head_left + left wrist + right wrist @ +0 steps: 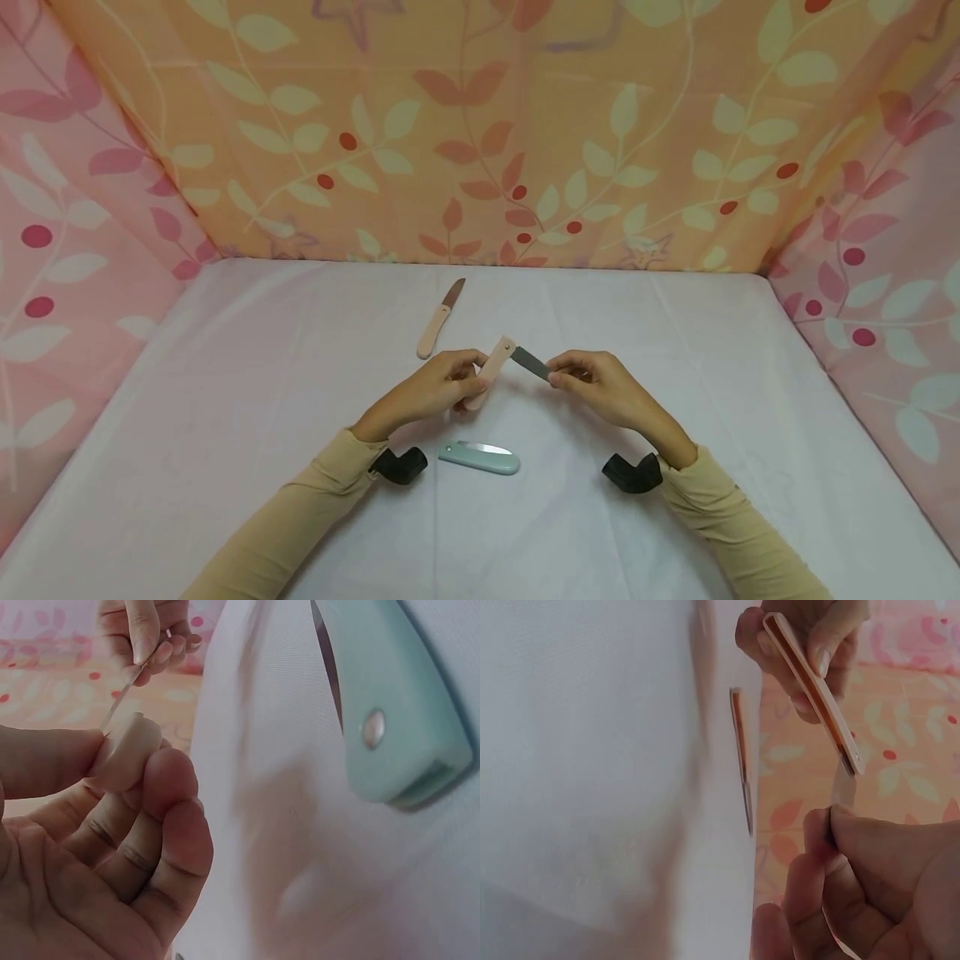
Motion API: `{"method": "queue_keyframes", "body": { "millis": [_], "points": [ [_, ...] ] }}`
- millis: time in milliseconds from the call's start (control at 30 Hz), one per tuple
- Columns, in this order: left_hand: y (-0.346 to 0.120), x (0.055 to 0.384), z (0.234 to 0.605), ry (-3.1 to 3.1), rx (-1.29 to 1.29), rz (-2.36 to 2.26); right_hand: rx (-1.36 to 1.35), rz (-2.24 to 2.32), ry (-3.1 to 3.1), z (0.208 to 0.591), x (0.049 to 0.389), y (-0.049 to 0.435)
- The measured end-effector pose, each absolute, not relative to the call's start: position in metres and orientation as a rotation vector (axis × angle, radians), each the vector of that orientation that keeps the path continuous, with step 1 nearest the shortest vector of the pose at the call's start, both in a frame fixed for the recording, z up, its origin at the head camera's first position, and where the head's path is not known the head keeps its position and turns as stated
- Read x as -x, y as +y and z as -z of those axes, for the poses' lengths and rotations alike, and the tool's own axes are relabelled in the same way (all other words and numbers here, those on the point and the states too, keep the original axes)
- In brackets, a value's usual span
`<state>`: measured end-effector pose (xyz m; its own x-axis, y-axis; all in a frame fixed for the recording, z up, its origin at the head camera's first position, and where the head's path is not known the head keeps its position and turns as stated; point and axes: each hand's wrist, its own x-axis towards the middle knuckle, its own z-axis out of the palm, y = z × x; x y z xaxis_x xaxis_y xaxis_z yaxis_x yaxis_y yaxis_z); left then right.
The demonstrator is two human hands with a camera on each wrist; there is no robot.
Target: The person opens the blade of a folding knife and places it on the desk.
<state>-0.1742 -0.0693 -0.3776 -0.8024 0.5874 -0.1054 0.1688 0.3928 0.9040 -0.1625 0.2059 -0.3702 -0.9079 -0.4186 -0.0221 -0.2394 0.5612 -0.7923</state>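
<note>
Between my hands is a folding knife (495, 367) with a pale pink handle, its blade (531, 363) swung partway out at an angle. My left hand (442, 385) pinches the handle between thumb and fingers. With thumb and fingertips, my right hand (596, 385) holds the blade near its tip. The right wrist view shows the slot along the handle (810, 686) and the blade coming from its end. Below my hands a mint green folding knife (480, 458) lies folded on the white cloth. Beyond them a second pink-handled folding knife (441, 321) lies with its blade out.
A white cloth (225, 375) covers the table. Orange leaf-patterned fabric (465, 150) hangs at the back, with pink patterned fabric (60, 250) at the left and right. A black wrist mount (401, 465) sits at each sleeve cuff.
</note>
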Motion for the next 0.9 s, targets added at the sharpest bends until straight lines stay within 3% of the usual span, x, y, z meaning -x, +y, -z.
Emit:
{"method": "queue_keyframes", "body": {
  "millis": [900],
  "points": [
    [-0.080, 0.171, 0.377, 2.125, -0.702, -1.285, 0.625, 1.224, 2.716, 0.360, 0.176, 0.213]
  ]
}}
